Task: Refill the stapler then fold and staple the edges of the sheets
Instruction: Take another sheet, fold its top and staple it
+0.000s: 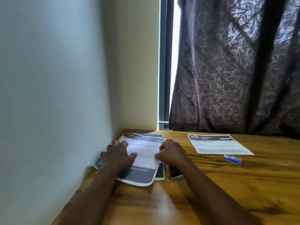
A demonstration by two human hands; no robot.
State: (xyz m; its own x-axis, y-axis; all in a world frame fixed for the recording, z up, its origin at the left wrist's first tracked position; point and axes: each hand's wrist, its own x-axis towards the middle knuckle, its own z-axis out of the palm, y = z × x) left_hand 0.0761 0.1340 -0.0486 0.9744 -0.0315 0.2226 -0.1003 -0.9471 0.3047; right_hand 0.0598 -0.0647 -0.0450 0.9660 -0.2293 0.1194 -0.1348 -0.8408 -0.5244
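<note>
A stack of printed sheets [144, 150] with dark header bands lies at the table's left, against the wall. My left hand [119, 154] rests on the stack's left side with its fingers spread and bent on the paper. My right hand [171, 152] pinches the right edge of the top sheet between thumb and fingers. A small metal stapler [175, 176] lies on the table just below my right wrist, partly hidden by my forearm. One separate printed sheet [219, 144] lies flat to the right. A blue staple box [232, 159] sits below it.
The wooden table [227, 184] meets a pale wall [56, 95] on the left. A dark patterned curtain [235, 70] hangs behind the table's far edge, beside a window frame [163, 70].
</note>
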